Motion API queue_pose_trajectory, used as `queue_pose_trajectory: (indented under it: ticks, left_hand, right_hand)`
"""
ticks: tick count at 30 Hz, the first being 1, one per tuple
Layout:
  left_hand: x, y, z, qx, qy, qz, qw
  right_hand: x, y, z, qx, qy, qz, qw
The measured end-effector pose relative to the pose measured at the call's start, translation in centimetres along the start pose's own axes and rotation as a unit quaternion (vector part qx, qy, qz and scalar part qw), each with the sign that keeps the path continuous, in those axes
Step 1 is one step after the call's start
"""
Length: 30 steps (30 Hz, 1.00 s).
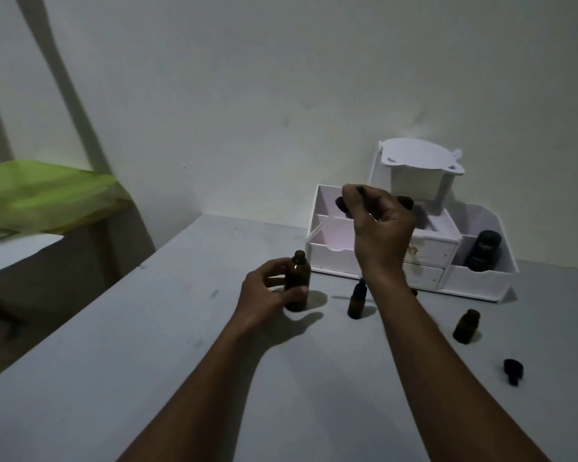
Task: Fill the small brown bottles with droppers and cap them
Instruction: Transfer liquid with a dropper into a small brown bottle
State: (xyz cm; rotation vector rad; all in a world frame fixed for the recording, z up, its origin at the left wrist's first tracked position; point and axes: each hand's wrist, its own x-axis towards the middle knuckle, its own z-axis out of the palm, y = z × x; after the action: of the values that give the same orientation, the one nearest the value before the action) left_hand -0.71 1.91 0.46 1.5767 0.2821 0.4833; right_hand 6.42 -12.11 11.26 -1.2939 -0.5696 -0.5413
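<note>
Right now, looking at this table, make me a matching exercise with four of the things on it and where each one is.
Things:
1. Large open brown glass bottle
2. Clear dropper with black rubber bulb
3. Tall black bottle
4. Loose black dropper cap

Places:
A. Standing in the white organizer's right compartment
B. Lying on the table's right edge
C. Held upright on the table by the left hand
D. Raised in the right hand

Pairs: 1-C, 2-D, 3-A, 4-B
</note>
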Motion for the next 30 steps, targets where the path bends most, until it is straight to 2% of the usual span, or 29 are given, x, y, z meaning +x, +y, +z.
queue_pose_trajectory:
  ticks: [4,12,20,27,30]
  left_hand:
    - [0.1,-0.3,0.0,-0.013,-0.018,-0.004,1.0]
    - [0.8,-1.1,-0.3,-0.01,-0.023,0.005,1.0]
    - [1.4,-1.8,-0.4,0.007,-0.027,0.009,1.0]
    - [1.2,-1.9,0.0,-0.052,-0.031,-0.029,0.998]
    - [1.2,-2.0,0.2,-0.074,-0.033,-0.043,0.996]
  right_hand:
    - [-0.3,0.6,0.4,0.004,0.002,0.007,1.0]
    - [-0.8,1.9,0.7,-0.058,-0.046,-0.007,0.997]
    - [-1.4,3.0,1.8,-0.089,-0.138,0.019,0.986]
    - [-2.3,4.8,1.4,-0.173,-0.211,0.048,0.961]
    - [-2.6,5.1,1.1,-0.176,-0.223,0.058,0.957]
